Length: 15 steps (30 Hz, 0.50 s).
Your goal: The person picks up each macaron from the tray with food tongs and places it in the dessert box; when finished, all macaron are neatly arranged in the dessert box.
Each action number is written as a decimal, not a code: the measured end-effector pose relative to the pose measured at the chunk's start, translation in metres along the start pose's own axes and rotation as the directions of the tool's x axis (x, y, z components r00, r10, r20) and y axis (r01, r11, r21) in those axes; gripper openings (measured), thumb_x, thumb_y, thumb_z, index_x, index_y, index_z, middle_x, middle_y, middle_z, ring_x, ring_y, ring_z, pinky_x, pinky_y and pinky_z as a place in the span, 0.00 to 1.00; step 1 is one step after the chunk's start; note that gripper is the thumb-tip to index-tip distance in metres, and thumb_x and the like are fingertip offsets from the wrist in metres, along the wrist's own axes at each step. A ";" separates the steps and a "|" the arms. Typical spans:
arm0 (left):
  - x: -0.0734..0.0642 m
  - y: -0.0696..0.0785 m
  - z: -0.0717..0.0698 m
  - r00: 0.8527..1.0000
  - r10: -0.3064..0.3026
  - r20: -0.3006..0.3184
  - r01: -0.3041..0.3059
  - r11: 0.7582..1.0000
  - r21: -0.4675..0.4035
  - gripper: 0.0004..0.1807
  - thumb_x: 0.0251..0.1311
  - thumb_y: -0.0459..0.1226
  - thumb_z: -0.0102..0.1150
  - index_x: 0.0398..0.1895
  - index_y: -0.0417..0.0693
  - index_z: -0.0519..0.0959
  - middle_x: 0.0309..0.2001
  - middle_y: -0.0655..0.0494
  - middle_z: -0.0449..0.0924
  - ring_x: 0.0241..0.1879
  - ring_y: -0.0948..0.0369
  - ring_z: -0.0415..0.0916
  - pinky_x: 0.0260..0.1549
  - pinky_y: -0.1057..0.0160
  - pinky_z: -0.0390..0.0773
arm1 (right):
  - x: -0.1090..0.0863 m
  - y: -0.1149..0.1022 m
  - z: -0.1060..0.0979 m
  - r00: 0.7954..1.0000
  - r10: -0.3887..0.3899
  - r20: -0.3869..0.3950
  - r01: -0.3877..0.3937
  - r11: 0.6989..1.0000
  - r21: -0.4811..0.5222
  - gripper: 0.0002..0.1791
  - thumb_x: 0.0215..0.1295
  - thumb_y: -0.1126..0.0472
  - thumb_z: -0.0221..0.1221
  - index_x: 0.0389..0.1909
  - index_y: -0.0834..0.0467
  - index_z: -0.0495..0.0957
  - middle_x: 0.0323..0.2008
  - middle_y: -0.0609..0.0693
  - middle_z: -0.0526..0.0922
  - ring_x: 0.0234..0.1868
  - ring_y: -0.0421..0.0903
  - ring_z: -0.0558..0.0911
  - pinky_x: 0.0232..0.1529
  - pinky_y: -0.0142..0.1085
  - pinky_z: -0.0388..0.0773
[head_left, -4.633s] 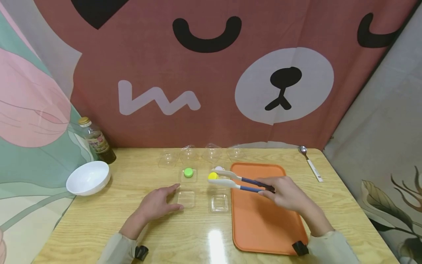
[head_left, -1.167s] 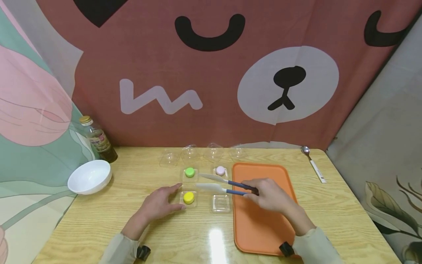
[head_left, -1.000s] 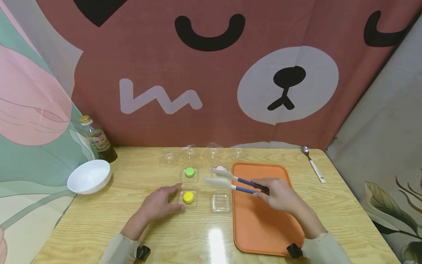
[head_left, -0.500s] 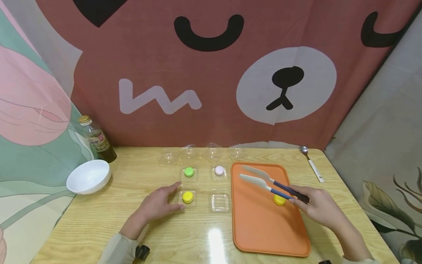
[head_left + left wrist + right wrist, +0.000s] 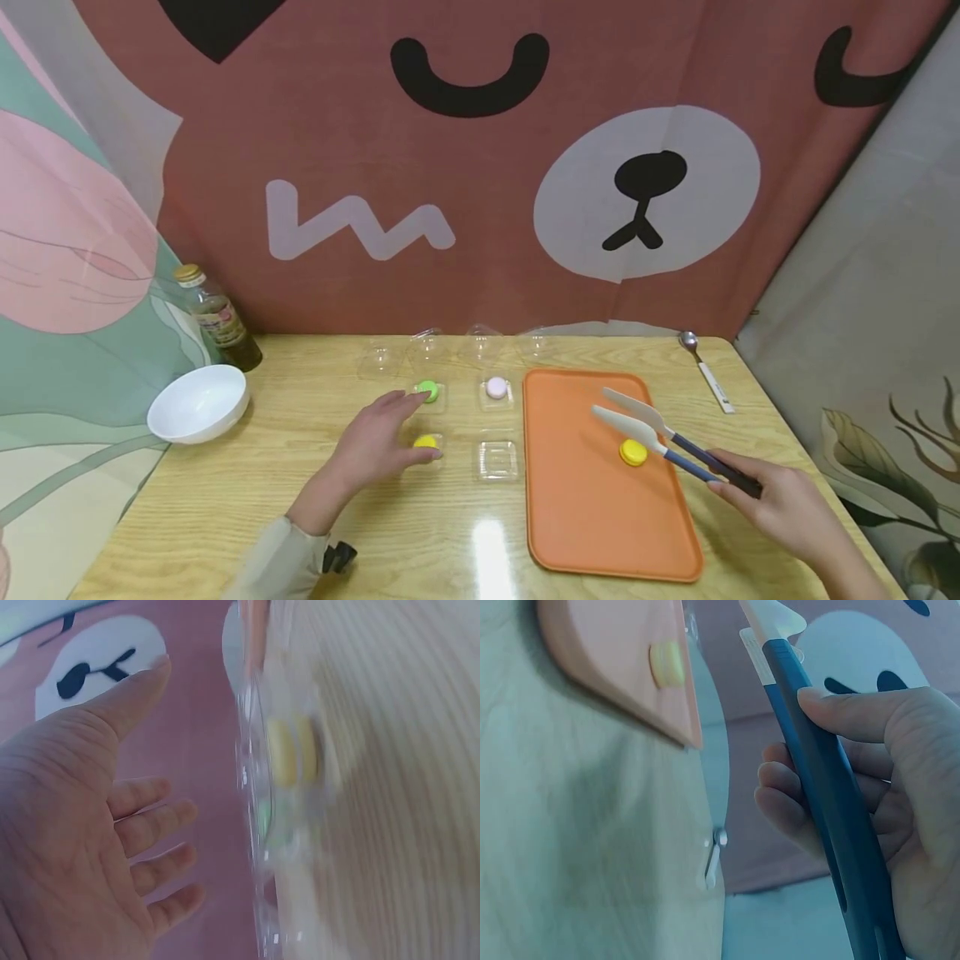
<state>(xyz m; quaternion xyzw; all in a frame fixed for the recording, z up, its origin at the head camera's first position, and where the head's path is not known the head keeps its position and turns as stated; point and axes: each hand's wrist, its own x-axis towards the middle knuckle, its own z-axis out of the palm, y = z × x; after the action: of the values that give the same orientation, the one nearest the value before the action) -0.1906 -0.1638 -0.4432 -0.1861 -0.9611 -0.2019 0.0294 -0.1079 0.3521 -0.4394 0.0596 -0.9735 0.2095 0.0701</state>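
In the head view, the right hand [image 5: 783, 504] gripped tongs [image 5: 675, 458] over a tray [image 5: 592, 517] bearing a yellow macaron [image 5: 633, 452]; the left hand [image 5: 375, 442] was near a green macaron [image 5: 426, 389]. Left wrist view: that hand was relaxed. Right wrist view: the hand clasped the tongs.

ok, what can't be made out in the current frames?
Green macaron, head view: part hidden by the left hand.
Leftmost yellow macaron, head view: lower part behind that hand.
Bottle label, head view: print too small to read.
Tongs, right wrist view: nearer tip cut off by the top edge.
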 end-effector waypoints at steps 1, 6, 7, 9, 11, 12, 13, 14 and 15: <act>0.002 0.004 0.002 1.000 0.017 0.003 -0.017 1.000 0.001 0.50 0.48 0.61 0.74 0.74 0.54 0.70 0.68 0.51 0.77 0.71 0.44 0.67 0.66 0.39 0.72 | -0.002 0.002 0.000 1.000 0.010 0.001 -0.010 1.000 -0.009 0.24 0.62 0.53 0.71 0.57 0.59 0.84 0.29 0.45 0.85 0.20 0.32 0.63 0.20 0.29 0.58; 0.010 0.020 0.019 0.997 0.068 0.034 -0.068 0.998 -0.001 0.50 0.47 0.63 0.74 0.73 0.56 0.70 0.68 0.56 0.77 0.72 0.44 0.67 0.69 0.39 0.68 | -0.014 0.012 0.000 0.999 0.049 0.008 -0.049 0.998 -0.032 0.24 0.62 0.51 0.70 0.56 0.60 0.84 0.36 0.52 0.89 0.19 0.32 0.62 0.20 0.29 0.57; 0.011 0.022 0.023 0.996 0.077 0.039 -0.077 0.997 -0.006 0.49 0.47 0.63 0.74 0.73 0.55 0.71 0.67 0.56 0.77 0.71 0.44 0.67 0.69 0.39 0.67 | -0.016 0.013 0.000 0.998 0.060 0.018 -0.059 0.998 -0.035 0.25 0.62 0.50 0.70 0.56 0.59 0.84 0.35 0.51 0.89 0.18 0.32 0.61 0.19 0.29 0.57; 0.013 0.026 0.028 0.994 0.094 0.047 -0.093 0.996 -0.016 0.49 0.47 0.63 0.74 0.72 0.55 0.72 0.67 0.56 0.78 0.71 0.44 0.68 0.70 0.38 0.67 | -0.021 0.015 0.000 0.996 0.083 0.037 -0.081 0.996 -0.035 0.25 0.64 0.49 0.69 0.57 0.59 0.83 0.37 0.50 0.89 0.16 0.33 0.60 0.18 0.29 0.57; 0.015 0.029 0.032 0.992 0.110 0.058 -0.110 0.994 -0.017 0.48 0.46 0.63 0.75 0.71 0.55 0.73 0.66 0.56 0.79 0.71 0.44 0.67 0.70 0.38 0.66 | -0.025 0.017 0.000 0.992 0.111 0.067 -0.108 0.993 -0.040 0.27 0.66 0.47 0.66 0.60 0.59 0.82 0.36 0.48 0.87 0.15 0.34 0.59 0.18 0.30 0.57; 0.016 0.030 0.034 0.991 0.115 0.068 -0.115 0.993 -0.011 0.48 0.46 0.63 0.74 0.71 0.55 0.73 0.66 0.56 0.79 0.71 0.44 0.67 0.71 0.38 0.65 | -0.027 0.019 -0.001 0.990 0.117 0.075 -0.114 0.992 -0.045 0.27 0.66 0.46 0.66 0.61 0.58 0.81 0.36 0.48 0.86 0.15 0.34 0.59 0.17 0.30 0.57; 0.017 0.032 0.035 0.990 0.121 0.077 -0.121 0.993 -0.006 0.48 0.46 0.63 0.74 0.71 0.55 0.74 0.66 0.57 0.79 0.71 0.45 0.67 0.71 0.39 0.64 | -0.028 0.020 -0.001 0.989 0.120 0.083 -0.116 0.992 -0.054 0.28 0.67 0.46 0.66 0.61 0.58 0.81 0.36 0.48 0.86 0.16 0.34 0.59 0.18 0.30 0.57; 0.018 0.033 0.036 0.988 0.127 0.088 -0.128 0.992 0.003 0.47 0.46 0.64 0.74 0.70 0.56 0.74 0.66 0.57 0.79 0.72 0.45 0.67 0.72 0.39 0.63 | -0.030 0.021 -0.001 0.988 0.125 0.089 -0.120 0.991 -0.063 0.28 0.67 0.46 0.65 0.62 0.58 0.81 0.37 0.50 0.87 0.17 0.34 0.60 0.18 0.30 0.57; 0.019 0.034 0.037 0.987 0.131 0.098 -0.132 0.991 0.008 0.47 0.46 0.64 0.74 0.70 0.56 0.74 0.66 0.58 0.79 0.72 0.46 0.67 0.73 0.39 0.63 | -0.032 0.023 -0.001 0.987 0.130 0.098 -0.123 0.990 -0.074 0.29 0.67 0.45 0.65 0.62 0.58 0.80 0.38 0.51 0.87 0.17 0.34 0.60 0.19 0.30 0.56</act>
<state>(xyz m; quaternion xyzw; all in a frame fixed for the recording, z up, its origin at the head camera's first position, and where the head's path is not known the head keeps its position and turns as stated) -0.1947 -0.1135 -0.4621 -0.2584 -0.9485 -0.1834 -0.0027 -0.0799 0.3758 -0.4527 0.0060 -0.9841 0.1773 0.0087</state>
